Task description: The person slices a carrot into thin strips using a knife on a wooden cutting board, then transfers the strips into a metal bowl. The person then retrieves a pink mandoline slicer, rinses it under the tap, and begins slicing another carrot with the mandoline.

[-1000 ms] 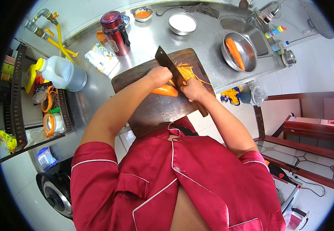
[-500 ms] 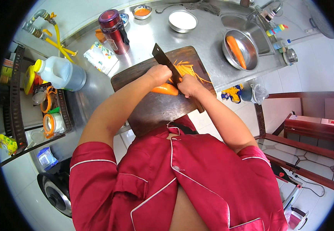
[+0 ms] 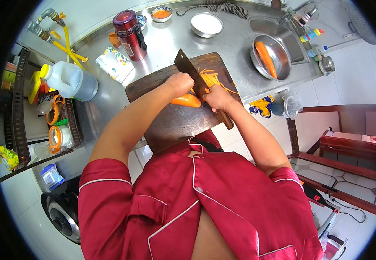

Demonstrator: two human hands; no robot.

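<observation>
Working at a stainless counter (image 3: 235,41) boxed in by white tile (image 3: 348,78). Along the back: a red thermos (image 3: 129,39), a little bowl of something orange (image 3: 164,20), a bowl filled with white (image 3: 196,33). Off to the right, a sink (image 3: 298,48), with a metal bowl (image 3: 285,65) just beside it, holding a whole carrot (image 3: 266,60). On the left, a yellow-capped jug (image 3: 71,82) next to a dark rack (image 3: 18,108), plus a lidded pan (image 3: 62,221) down low.

Cutting on a dark wooden board (image 3: 177,123), set at an angle and jutting past the counter's front edge, right up near a red top (image 3: 227,186). Right hand (image 3: 217,98) wrapped firmly round a cleaver (image 3: 188,66), with its handle (image 3: 228,120) poking past the board. Left hand (image 3: 180,83) curled close to the blade; can't tell whether pinching anything. Hands apart, on opposite sides of the blade. Under the left wrist, a carrot piece (image 3: 188,101); beyond the blade, loose carrot shreds (image 3: 214,80).

Room-wise: a decent strip of counter between board and metal bowl, tighter at upper left near a patterned packet (image 3: 113,65), tightest toward the body.
</observation>
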